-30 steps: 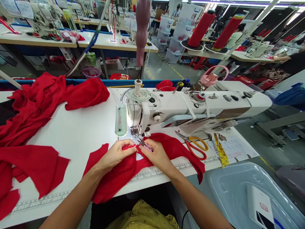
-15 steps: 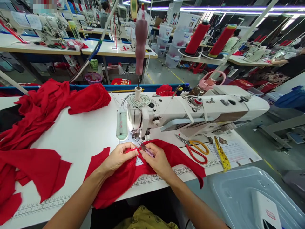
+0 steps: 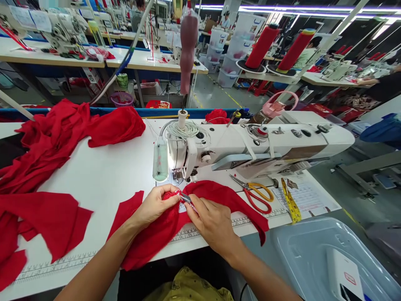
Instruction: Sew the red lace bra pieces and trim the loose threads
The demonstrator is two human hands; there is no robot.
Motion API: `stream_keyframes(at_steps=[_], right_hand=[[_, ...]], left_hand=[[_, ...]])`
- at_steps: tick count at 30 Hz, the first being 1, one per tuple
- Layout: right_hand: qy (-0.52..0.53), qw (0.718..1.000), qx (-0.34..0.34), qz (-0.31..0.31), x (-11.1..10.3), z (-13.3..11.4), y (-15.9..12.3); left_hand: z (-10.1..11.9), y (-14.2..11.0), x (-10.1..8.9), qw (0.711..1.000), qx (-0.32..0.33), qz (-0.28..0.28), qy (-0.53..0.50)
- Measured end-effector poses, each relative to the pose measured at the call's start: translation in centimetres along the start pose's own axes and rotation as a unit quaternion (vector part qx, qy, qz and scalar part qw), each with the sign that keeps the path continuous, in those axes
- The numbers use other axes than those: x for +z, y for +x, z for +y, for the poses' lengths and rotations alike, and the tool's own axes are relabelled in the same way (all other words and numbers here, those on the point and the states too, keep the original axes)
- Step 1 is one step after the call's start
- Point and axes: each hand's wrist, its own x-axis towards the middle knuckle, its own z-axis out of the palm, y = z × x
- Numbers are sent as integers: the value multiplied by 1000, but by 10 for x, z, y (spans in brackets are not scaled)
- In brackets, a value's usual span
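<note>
Red fabric [image 3: 156, 242] lies across the front of the sewing table, below the needle area of a white sewing machine [image 3: 225, 142]. My left hand [image 3: 159, 205] pinches an edge of this cloth between thumb and fingers. My right hand [image 3: 211, 219] is closed around small thread snips [image 3: 186, 198], whose metal blades point left at the pinched edge, close to my left fingertips. Whether the blades touch the cloth is too small to tell. Part of the snips is hidden inside my right fingers.
Scissors [image 3: 255, 195] with orange and red handles lie right of the cloth, near a yellow tape measure [image 3: 291, 200]. A red fabric pile [image 3: 46, 146] covers the table's left side. At lower right stands a clear plastic bin [image 3: 288, 246].
My right hand has let go of the cloth edge and turned, bringing the snips' blades round to the edge in my left fingers. My left hand has barely moved.
</note>
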Motion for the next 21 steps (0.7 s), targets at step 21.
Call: stream_keyframes(at_steps=[21], right_hand=[[-27, 999, 37, -4, 6, -15, 0]], left_hand=[[-1, -1, 0, 999, 14, 6, 36]])
